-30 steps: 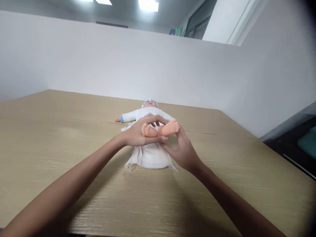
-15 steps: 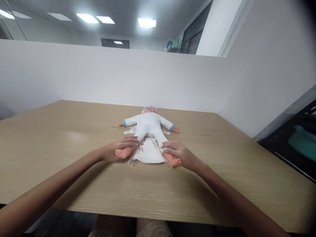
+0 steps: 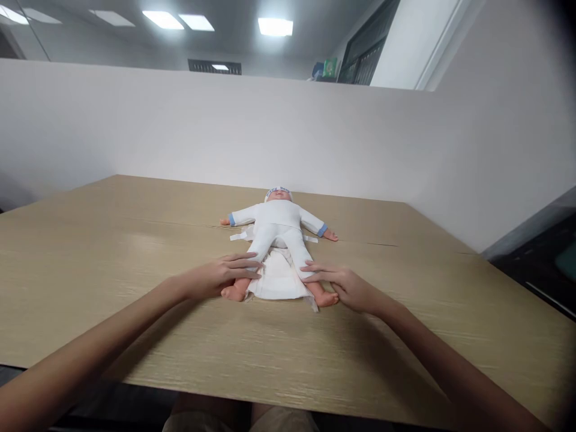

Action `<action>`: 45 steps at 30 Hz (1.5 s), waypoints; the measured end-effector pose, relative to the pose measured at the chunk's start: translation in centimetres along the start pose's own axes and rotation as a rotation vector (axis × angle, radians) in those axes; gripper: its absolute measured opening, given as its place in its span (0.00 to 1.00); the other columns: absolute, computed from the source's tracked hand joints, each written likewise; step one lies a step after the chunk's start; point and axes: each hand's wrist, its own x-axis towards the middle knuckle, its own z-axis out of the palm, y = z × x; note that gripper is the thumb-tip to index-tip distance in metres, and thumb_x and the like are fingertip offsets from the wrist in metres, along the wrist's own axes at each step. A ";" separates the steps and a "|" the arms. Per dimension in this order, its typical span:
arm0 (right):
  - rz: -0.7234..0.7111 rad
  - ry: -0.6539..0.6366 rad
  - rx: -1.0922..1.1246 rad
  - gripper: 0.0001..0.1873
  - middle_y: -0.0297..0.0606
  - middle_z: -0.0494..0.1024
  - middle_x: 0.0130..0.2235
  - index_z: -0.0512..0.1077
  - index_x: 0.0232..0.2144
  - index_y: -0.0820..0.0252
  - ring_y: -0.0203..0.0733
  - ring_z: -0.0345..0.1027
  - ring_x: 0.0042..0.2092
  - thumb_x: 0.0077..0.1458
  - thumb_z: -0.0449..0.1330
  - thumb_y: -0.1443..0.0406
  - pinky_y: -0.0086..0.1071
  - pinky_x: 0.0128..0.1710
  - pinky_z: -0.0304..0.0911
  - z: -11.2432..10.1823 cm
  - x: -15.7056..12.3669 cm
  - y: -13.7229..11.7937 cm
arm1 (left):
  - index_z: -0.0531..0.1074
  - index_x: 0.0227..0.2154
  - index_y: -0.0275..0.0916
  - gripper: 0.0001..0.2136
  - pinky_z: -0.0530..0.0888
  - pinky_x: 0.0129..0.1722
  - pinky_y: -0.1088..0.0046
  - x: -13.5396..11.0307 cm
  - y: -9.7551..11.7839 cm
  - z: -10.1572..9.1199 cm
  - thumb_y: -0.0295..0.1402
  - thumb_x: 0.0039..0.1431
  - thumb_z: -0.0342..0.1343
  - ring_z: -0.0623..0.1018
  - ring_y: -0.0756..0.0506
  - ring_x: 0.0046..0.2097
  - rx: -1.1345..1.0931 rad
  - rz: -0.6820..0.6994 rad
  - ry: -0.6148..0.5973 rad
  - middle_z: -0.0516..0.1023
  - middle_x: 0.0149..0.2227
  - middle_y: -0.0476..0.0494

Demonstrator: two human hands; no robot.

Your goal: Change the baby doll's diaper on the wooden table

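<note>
A baby doll [image 3: 276, 223] in a white suit and cap lies on its back on the wooden table [image 3: 112, 282], arms spread, legs apart and pointing at me. Under its hips a white diaper [image 3: 276, 281] is spread flat. My left hand [image 3: 216, 277] rests with fingers stretched out over the doll's leg on the left, just above its bare foot [image 3: 234, 292]. My right hand [image 3: 346, 287] lies the same way over the other leg, next to the other foot [image 3: 324, 297]. Neither hand grips anything.
A white partition wall [image 3: 180, 126] runs behind the table. On the right a dark surface [image 3: 535, 264] sits beyond the table's edge. My knees show below the table's near edge [image 3: 252, 414].
One second ago both hands held the doll's feet lifted together above the diaper. The legs have since been lowered and spread flat, and my hands have loosened to rest on them.
</note>
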 end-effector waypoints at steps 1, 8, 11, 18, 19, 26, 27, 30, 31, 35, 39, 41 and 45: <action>0.041 -0.018 0.051 0.22 0.37 0.75 0.70 0.80 0.61 0.46 0.48 0.67 0.72 0.74 0.52 0.65 0.49 0.73 0.62 -0.4 0.0 -0.4 | 0.63 0.74 0.53 0.33 0.64 0.75 0.45 0.0 0.2 -0.3 0.24 0.69 0.54 0.55 0.34 0.80 -0.023 -0.013 -0.012 0.64 0.77 0.45; 0.112 0.066 -0.151 0.31 0.47 0.76 0.67 0.70 0.68 0.48 0.60 0.67 0.69 0.68 0.63 0.47 0.57 0.68 0.65 1.4 0.7 -4.4 | 0.74 0.61 0.48 0.16 0.68 0.70 0.47 1.9 3.5 -0.7 0.41 0.75 0.55 0.67 0.31 0.71 -0.097 -0.202 0.053 0.75 0.66 0.42; 0.064 0.144 -0.363 0.28 0.54 0.77 0.63 0.74 0.65 0.52 0.67 0.66 0.69 0.67 0.66 0.52 0.61 0.64 0.67 3.8 0.9 -4.9 | 0.74 0.54 0.43 0.18 0.71 0.62 0.46 3.0 4.8 1.0 0.44 0.66 0.65 0.68 0.29 0.63 0.044 -0.310 0.127 0.76 0.60 0.37; 0.218 0.313 -0.209 0.15 0.42 0.80 0.40 0.77 0.40 0.54 0.51 0.75 0.42 0.74 0.51 0.60 0.43 0.45 0.70 2.9 3.7 -3.7 | 0.70 0.37 0.44 0.13 0.71 0.53 0.55 5.1 3.7 0.9 0.44 0.76 0.48 0.71 0.36 0.49 -0.052 -0.421 0.353 0.77 0.40 0.42; 0.233 0.365 -0.144 0.16 0.41 0.79 0.39 0.76 0.39 0.54 0.49 0.74 0.41 0.74 0.51 0.58 0.42 0.44 0.69 2.1 4.5 -3.4 | 0.69 0.36 0.44 0.15 0.71 0.52 0.56 5.8 3.1 0.1 0.47 0.76 0.47 0.72 0.36 0.48 -0.116 -0.446 0.397 0.76 0.39 0.43; 0.416 0.605 0.142 0.19 0.41 0.83 0.44 0.78 0.41 0.54 0.53 0.73 0.49 0.69 0.56 0.49 0.44 0.55 0.66 -2.2 13.1 2.0 | 0.70 0.31 0.41 0.20 0.69 0.54 0.61 12.4 -3.6 -4.4 0.54 0.67 0.58 0.73 0.37 0.47 -0.428 -0.599 0.716 0.78 0.38 0.43; 0.459 0.606 0.189 0.19 0.41 0.84 0.45 0.78 0.43 0.54 0.53 0.74 0.49 0.68 0.56 0.49 0.45 0.56 0.66 -2.4 14.3 3.2 | 0.73 0.34 0.41 0.20 0.69 0.54 0.61 13.2 -4.7 -4.5 0.54 0.66 0.60 0.73 0.36 0.49 -0.527 -0.631 0.736 0.80 0.40 0.43; 0.503 0.574 0.296 0.20 0.42 0.86 0.46 0.80 0.44 0.57 0.52 0.76 0.50 0.66 0.58 0.50 0.45 0.55 0.70 -2.4 17.3 6.8 | 0.76 0.39 0.40 0.22 0.70 0.51 0.62 14.6 -7.9 -3.9 0.56 0.61 0.65 0.75 0.35 0.50 -0.780 -0.706 0.728 0.82 0.42 0.41; 0.505 0.555 0.334 0.20 0.42 0.86 0.46 0.80 0.42 0.58 0.51 0.77 0.50 0.65 0.58 0.50 0.44 0.55 0.71 -2.2 17.9 7.8 | 0.76 0.38 0.39 0.24 0.71 0.50 0.62 14.7 -8.9 -3.5 0.58 0.59 0.65 0.76 0.35 0.48 -0.827 -0.726 0.711 0.82 0.40 0.41; 0.489 0.487 0.461 0.25 0.44 0.87 0.50 0.81 0.42 0.58 0.52 0.79 0.52 0.63 0.60 0.44 0.44 0.56 0.73 -1.3 17.8 9.5 | 0.75 0.34 0.38 0.31 0.73 0.44 0.63 14.3 -11.4 -1.7 0.67 0.53 0.66 0.79 0.37 0.42 -0.934 -0.746 0.641 0.81 0.34 0.41; 0.474 0.472 0.515 0.27 0.44 0.86 0.55 0.83 0.47 0.54 0.60 0.76 0.60 0.60 0.65 0.41 0.49 0.61 0.72 -0.9 15.5 7.5 | 0.77 0.35 0.37 0.33 0.74 0.43 0.65 13.0 -10.9 -0.5 0.68 0.50 0.68 0.80 0.39 0.41 -1.070 -0.707 0.581 0.82 0.35 0.40; 0.472 0.466 0.520 0.26 0.42 0.87 0.55 0.83 0.46 0.52 0.63 0.76 0.61 0.60 0.65 0.40 0.52 0.61 0.72 -0.6 14.1 5.7 | 0.77 0.35 0.37 0.32 0.74 0.43 0.66 12.1 -9.5 -0.1 0.66 0.51 0.69 0.81 0.39 0.41 -1.160 -0.692 0.548 0.83 0.36 0.40; 0.467 0.393 0.499 0.26 0.39 0.88 0.51 0.82 0.44 0.52 0.61 0.78 0.57 0.64 0.61 0.40 0.51 0.58 0.75 0.1 11.1 3.1 | 0.78 0.35 0.38 0.30 0.73 0.38 0.69 10.1 -6.0 0.4 0.65 0.57 0.65 0.80 0.41 0.38 -1.208 -0.706 0.485 0.83 0.34 0.41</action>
